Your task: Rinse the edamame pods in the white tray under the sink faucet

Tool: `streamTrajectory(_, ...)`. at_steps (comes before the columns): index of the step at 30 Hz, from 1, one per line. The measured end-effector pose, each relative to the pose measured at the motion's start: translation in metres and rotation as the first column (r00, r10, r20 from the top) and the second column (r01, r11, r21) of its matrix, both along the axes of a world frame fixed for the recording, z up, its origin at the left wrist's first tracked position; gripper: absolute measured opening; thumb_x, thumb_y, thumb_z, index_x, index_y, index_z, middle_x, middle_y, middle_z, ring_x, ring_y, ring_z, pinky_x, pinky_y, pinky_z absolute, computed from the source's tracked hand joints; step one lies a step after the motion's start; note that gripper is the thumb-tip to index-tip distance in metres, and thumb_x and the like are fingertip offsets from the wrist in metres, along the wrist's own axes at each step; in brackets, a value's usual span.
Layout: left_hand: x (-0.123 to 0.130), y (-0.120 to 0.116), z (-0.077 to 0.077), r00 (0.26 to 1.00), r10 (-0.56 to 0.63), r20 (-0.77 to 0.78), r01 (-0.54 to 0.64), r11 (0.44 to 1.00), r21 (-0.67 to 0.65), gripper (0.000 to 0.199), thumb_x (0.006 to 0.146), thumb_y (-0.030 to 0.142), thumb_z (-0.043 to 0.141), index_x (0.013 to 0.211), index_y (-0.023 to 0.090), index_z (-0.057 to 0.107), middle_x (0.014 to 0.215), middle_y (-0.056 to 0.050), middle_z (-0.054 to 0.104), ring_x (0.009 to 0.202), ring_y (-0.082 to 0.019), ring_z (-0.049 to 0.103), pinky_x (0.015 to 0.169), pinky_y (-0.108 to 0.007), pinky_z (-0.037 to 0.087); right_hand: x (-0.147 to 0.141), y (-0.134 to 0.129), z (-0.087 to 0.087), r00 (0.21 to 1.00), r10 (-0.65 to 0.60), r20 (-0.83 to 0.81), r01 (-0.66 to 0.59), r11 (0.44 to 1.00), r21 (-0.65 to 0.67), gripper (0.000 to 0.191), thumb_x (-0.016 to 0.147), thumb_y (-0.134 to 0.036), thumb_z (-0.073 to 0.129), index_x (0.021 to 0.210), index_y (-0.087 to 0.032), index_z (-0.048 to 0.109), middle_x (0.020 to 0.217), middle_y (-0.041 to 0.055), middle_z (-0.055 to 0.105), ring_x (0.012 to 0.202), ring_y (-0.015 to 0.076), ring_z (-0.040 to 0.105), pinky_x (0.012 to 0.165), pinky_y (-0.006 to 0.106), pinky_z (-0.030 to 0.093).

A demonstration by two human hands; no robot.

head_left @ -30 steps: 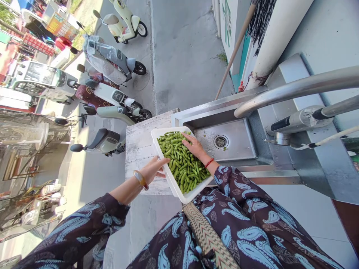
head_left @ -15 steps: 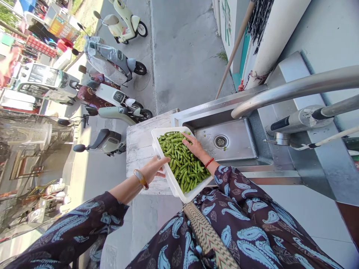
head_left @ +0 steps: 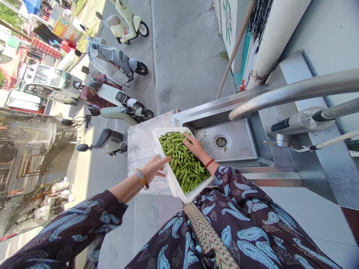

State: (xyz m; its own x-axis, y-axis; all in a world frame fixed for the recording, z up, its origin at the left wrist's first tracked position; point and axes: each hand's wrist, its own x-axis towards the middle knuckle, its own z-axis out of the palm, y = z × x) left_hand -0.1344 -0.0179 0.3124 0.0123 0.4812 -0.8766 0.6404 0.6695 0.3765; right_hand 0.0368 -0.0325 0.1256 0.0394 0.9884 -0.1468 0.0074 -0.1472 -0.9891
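Note:
A white plastic basket [head_left: 183,197] full of green edamame pods [head_left: 179,160] sits on a worn whitish wooden board beside the sink. My left hand [head_left: 154,167], with an amber-coloured bangle at the wrist, grips the basket's left rim, thumb over the top and fingers beneath. On the pods near the basket's right side lies my right hand [head_left: 195,147], its fingers stretched out and apart. A red beaded bracelet circles that wrist. Part of the right palm's underside is hidden.
Right of the basket is a steel sink [head_left: 235,140] with a drain; a curved faucet [head_left: 283,95] arches over it. The wooden board [head_left: 140,145] reaches left. A mop handle [head_left: 237,48] leans beyond the sink. Several scooters [head_left: 112,93] stand on the pavement.
The view has shifted very slightly, so the background sits a little further right. Both hands, the basket and the pods look the same.

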Motion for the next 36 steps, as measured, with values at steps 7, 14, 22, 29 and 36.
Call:
streamTrajectory(7, -0.004, 0.003, -0.008, 0.998, 0.019, -0.058, -0.020, 1.000, -0.010, 0.073, 0.060, 0.052, 0.080, 0.118, 0.018, 0.052, 0.119, -0.016, 0.067, 0.096, -0.031, 0.069, 0.077, -0.046, 0.059, 0.002, 0.000, 0.000, 1.000, -0.011, -0.022, 0.010, 1.000, -0.025, 0.052, 0.094, -0.050, 0.054, 0.141, -0.027, 0.058, 0.147, 0.0044, 0.054, 0.139, 0.0208, 0.048, 0.119, 0.038, 0.033)
streamTrajectory(14, 0.004, 0.003, -0.001, 0.998, 0.014, -0.057, -0.015, 1.000, -0.015, 0.072, 0.062, 0.052, 0.080, 0.118, 0.018, 0.051, 0.119, -0.016, 0.067, 0.097, -0.032, 0.069, 0.077, -0.046, 0.059, 0.004, -0.001, 0.003, 1.000, -0.011, -0.025, 0.010, 0.999, -0.038, 0.052, 0.094, -0.050, 0.054, 0.140, -0.027, 0.058, 0.147, 0.0049, 0.055, 0.138, 0.0218, 0.048, 0.118, 0.039, 0.034)
streamTrajectory(22, 0.001, 0.000, -0.003, 0.998, 0.035, -0.043, -0.035, 0.999, 0.022, 0.069, 0.061, 0.051, 0.080, 0.115, 0.017, 0.055, 0.112, -0.014, 0.070, 0.090, -0.031, 0.070, 0.075, -0.046, 0.059, 0.002, 0.000, 0.001, 1.000, 0.005, 0.031, -0.004, 1.000, -0.022, 0.053, 0.095, -0.051, 0.052, 0.141, -0.027, 0.057, 0.147, 0.0047, 0.055, 0.139, 0.0210, 0.047, 0.118, 0.038, 0.033)
streamTrajectory(29, -0.058, -0.026, -0.043, 0.957, 0.216, 0.192, -0.229, 0.972, 0.053, 0.071, 0.062, 0.043, 0.079, 0.125, 0.022, 0.057, 0.112, -0.009, 0.072, 0.101, -0.031, 0.069, 0.077, -0.041, 0.059, -0.020, 0.001, 0.024, 0.925, 0.120, 0.360, -0.104, 0.993, -0.064, 0.059, 0.092, -0.057, 0.056, 0.145, -0.033, 0.052, 0.149, 0.0065, 0.051, 0.141, 0.0284, 0.042, 0.118, 0.049, 0.030)
streamTrajectory(36, -0.114, -0.077, -0.128, 0.747, 0.500, 0.439, -0.560, 0.828, 0.009, 0.070, 0.059, 0.039, 0.073, 0.126, 0.021, 0.060, 0.107, -0.008, 0.074, 0.104, -0.031, 0.069, 0.086, -0.041, 0.059, -0.081, -0.006, 0.046, 0.710, 0.177, 0.682, -0.264, 0.964, 0.026, 0.066, 0.086, -0.061, 0.062, 0.143, -0.029, 0.055, 0.161, 0.0092, 0.032, 0.144, 0.0390, 0.031, 0.118, 0.057, 0.022)
